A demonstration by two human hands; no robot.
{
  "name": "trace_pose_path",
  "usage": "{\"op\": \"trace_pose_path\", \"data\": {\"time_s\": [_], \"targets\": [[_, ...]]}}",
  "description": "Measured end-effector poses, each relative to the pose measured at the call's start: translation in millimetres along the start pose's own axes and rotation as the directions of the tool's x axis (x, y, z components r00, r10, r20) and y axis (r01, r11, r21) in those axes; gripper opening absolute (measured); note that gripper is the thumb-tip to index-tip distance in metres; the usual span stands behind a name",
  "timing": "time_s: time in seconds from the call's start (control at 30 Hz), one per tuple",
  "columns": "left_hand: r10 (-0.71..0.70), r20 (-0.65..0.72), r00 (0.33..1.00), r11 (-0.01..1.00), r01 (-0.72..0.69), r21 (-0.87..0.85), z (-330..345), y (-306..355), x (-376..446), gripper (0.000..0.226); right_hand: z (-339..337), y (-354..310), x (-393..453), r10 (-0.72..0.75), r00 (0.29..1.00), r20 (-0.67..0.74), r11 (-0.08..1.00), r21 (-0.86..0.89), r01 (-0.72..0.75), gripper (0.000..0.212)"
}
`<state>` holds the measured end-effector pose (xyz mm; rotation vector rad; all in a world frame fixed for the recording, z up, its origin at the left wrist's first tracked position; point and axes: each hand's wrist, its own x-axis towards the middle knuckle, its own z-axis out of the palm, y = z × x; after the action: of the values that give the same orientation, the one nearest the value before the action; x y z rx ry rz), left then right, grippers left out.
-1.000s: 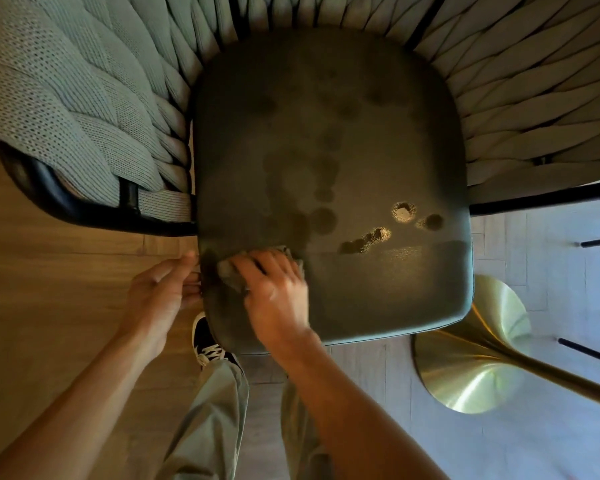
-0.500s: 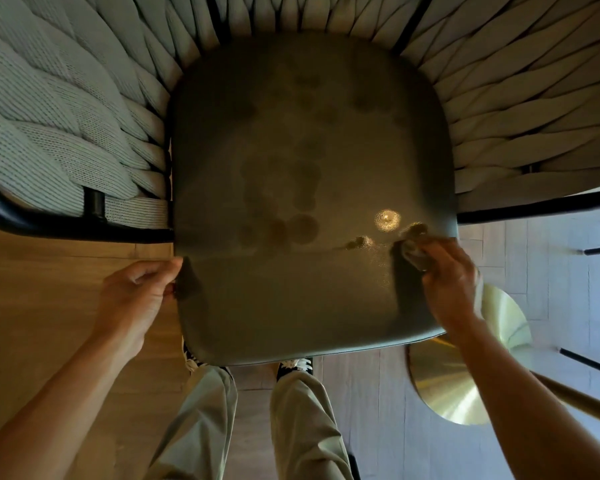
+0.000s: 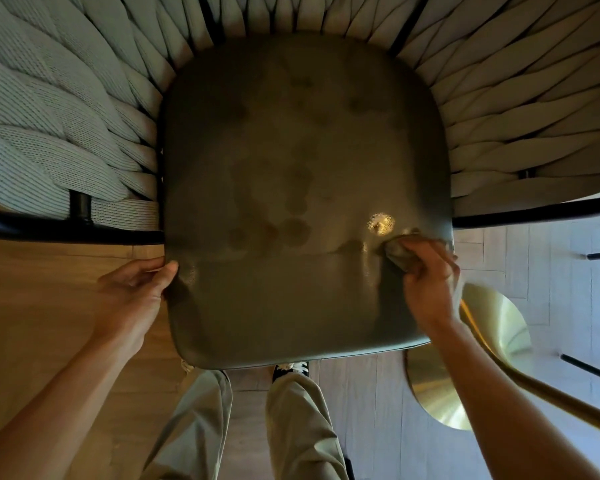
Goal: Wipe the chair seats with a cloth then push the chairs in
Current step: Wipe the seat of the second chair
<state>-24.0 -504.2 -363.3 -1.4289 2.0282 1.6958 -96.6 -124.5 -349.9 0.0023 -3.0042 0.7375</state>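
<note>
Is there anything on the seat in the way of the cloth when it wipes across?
No, nothing visible. The right hand holds the cloth on the right side of the seat. The rest of the seat shows only dark marks and one shiny spot. The left hand just holds the left edge.

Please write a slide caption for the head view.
Right hand wipes the chair seat with a cloth.

Floor (image 3: pixel 49 306): I see warm wood planks at lower left, paler planks at right.
Brass base (image 3: pixel 499 341): I see a round gold disc at lower right, with a slanting stem.
</note>
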Motion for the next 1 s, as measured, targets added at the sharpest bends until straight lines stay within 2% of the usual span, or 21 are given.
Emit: {"op": "trace_pose_path", "data": {"time_s": [0.07,0.2,0.33,0.47,0.6,0.7,0.8,0.9,1.0], "targets": [[-0.008,0.006,1.000,1.000,0.008,-0.010,0,-1,0,0.021,13,-26,-6,-0.089,0.996,0.014,0.996,0.004,0.089,0.040],[-0.039,0.022,0.999,0.999,0.040,-0.031,-1,0,1,0.022,46,-86,-22,-0.140,0.990,-0.007,0.990,0.036,0.140,0.034],[-0.088,0.011,0.996,0.994,0.089,-0.064,-2,7,-4,0.005,80,-153,-38,-0.193,0.979,0.065,0.977,0.110,0.185,0.046],[-0.106,0.024,0.994,0.990,0.108,-0.088,-3,19,-12,0.032,107,-216,-49,-0.207,0.968,0.142,0.970,0.158,0.185,0.040],[-0.202,0.045,0.978,0.962,0.207,-0.178,-9,24,-12,0.047,129,-261,-55,-0.234,0.953,0.192,0.959,0.204,0.195,0.028],[-0.232,0.078,0.970,0.950,0.243,-0.197,-13,23,-11,0.051,135,-269,-57,-0.250,0.940,0.233,0.959,0.196,0.206,0.026],[-0.217,0.107,0.970,0.958,0.233,-0.168,-13,22,-10,0.048,127,-256,-55,-0.318,0.916,0.245,0.945,0.155,0.287,0.029],[-0.139,0.140,0.980,0.987,0.149,-0.068,-14,21,-8,0.030,112,-227,-48,-0.321,0.926,0.197,0.947,0.104,0.306,0.035],[-0.031,0.103,0.994,0.999,0.027,0.039,-14,16,-3,0.013,90,-178,-36,-0.288,0.945,0.157,0.957,0.016,0.290,0.046]]}}
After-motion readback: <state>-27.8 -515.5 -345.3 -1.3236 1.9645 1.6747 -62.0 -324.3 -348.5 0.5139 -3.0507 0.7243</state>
